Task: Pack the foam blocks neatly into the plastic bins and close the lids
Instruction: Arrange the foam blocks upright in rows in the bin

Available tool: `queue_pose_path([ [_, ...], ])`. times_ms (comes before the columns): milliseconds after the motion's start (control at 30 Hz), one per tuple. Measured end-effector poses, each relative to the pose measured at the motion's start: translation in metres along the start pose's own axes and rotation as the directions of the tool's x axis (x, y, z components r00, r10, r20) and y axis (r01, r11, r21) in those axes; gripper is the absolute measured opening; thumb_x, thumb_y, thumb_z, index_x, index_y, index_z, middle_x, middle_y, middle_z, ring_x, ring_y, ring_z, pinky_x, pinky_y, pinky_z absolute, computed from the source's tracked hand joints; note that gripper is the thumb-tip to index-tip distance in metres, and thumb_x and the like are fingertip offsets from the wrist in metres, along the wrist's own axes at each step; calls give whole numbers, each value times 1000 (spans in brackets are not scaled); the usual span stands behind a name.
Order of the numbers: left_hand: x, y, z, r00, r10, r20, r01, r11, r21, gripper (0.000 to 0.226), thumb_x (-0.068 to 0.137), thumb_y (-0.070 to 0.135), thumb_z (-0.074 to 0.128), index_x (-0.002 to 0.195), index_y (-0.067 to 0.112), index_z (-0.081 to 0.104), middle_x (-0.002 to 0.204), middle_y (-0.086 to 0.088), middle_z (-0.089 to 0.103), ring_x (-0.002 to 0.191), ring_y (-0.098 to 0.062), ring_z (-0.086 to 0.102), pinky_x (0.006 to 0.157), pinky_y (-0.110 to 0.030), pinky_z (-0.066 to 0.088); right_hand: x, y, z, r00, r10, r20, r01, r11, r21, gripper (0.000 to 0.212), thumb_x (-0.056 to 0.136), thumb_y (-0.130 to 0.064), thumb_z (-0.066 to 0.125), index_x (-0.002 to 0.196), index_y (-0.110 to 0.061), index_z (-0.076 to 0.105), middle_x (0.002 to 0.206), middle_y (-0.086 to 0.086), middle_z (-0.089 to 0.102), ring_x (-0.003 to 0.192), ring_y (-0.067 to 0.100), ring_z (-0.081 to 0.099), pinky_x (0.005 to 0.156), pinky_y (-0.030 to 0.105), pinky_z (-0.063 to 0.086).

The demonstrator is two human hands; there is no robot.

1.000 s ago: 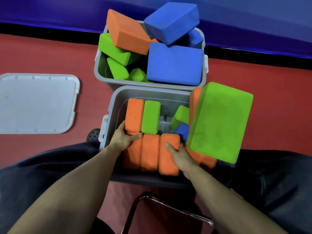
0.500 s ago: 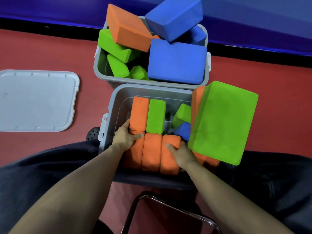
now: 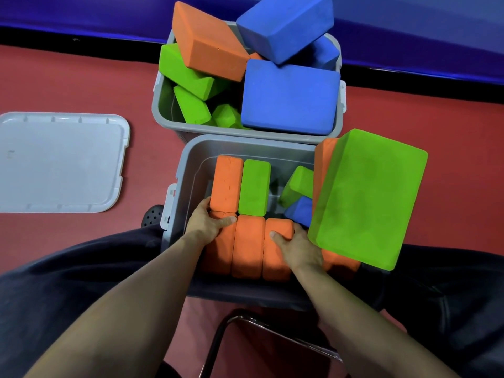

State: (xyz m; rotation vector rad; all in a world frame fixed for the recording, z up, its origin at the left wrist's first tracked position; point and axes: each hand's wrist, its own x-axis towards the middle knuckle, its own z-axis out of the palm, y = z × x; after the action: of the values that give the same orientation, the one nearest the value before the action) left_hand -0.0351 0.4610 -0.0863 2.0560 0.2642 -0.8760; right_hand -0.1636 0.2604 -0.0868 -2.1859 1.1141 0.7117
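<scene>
At lower centre of the frame sits the near grey plastic bin [image 3: 191, 170], held between the person's dark-trousered knees, and both hands work inside it on a row of three orange foam blocks [image 3: 248, 246] standing on edge along its near wall. The left hand [image 3: 207, 222] grips the leftmost block of that row, its fingers curled round the top corner with the thumb lying across the block's upper face; the right hand [image 3: 297, 246] holds the rightmost one, thumb on its face and the fingers wrapped over its far edge. Behind them an upright orange block [image 3: 226, 184] and an upright green foam block [image 3: 255, 186] stand side by side, touching. To the right a small green block [image 3: 298, 184] and a blue block [image 3: 300, 211] lie tilted and loose, and a large green foam block [image 3: 365, 200] leans over the bin's right rim. The far grey bin [image 3: 161, 105] at upper centre is heaped untidily with blue, orange and green blocks. A grey plastic lid [image 3: 62, 162] lies flat on the red floor at left. The step in hand appears to be squaring the near row tight; next, the tilted blocks at right likely need standing up so the large green one can drop in.
</scene>
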Motion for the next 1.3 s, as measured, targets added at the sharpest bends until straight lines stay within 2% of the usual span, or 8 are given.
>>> queue_pose_path([
  [267,-20,2,6,992,-113,-59,112,994,-14,101,82,37,83,158,4,24,155,-12,44,142,-25,44,116,-31,30,-28,2,-9,987,-101,-128,104,995,14,61,93,-61,55,140,-22,47,125,12,68,116,36,63,95,41,51],
  [400,-44,14,9,989,-70,-129,76,996,42,113,80,48,81,159,3,14,160,-20,31,147,-32,35,120,-38,29,-52,-3,-18,979,-175,-109,176,984,3,66,95,-59,51,149,-23,38,140,10,60,125,33,59,101,41,48],
  [533,-67,61,4,984,90,-152,-65,984,165,100,86,53,72,158,6,20,158,-22,28,145,-37,33,120,-43,27,-86,-20,-35,952,-303,-48,302,953,-28,65,100,-52,48,151,-15,35,154,11,45,137,30,48,109,38,41],
  [600,-78,92,1,972,206,-113,-184,967,178,96,89,49,72,158,5,22,159,-21,28,147,-35,32,120,-40,27,-106,-30,-57,909,-414,-39,413,910,-26,53,101,-48,51,144,-16,49,144,10,57,131,28,55,105,33,43],
  [800,-117,153,7,912,399,88,-407,907,109,86,90,42,73,155,6,31,158,-11,39,144,-23,40,115,-30,33,-127,-15,-165,798,-532,-285,574,814,90,40,95,-44,64,129,-22,63,128,-3,67,108,17,67,97,34,51],
  [1067,-127,135,68,925,291,246,-286,957,-59,66,94,24,71,148,3,40,130,-8,57,105,-14,58,76,-13,46,-86,42,-224,838,-326,-438,410,905,112,49,90,-42,72,130,-15,62,129,9,59,115,25,61,97,36,47],
  [1167,-117,129,84,923,194,333,-170,981,-98,73,92,37,72,150,9,38,140,-9,55,114,-17,60,91,-30,47,-68,47,-219,884,-223,-410,327,923,203,72,88,-40,75,147,-12,43,146,15,42,136,30,44,111,36,36],
  [1300,-123,129,103,898,149,413,-80,981,-179,68,80,61,75,130,19,57,117,8,68,86,-5,64,65,-20,53,-44,55,-207,972,-81,-219,169,891,422,106,83,-39,81,155,-13,8,147,14,43,136,32,45,114,45,38],
])
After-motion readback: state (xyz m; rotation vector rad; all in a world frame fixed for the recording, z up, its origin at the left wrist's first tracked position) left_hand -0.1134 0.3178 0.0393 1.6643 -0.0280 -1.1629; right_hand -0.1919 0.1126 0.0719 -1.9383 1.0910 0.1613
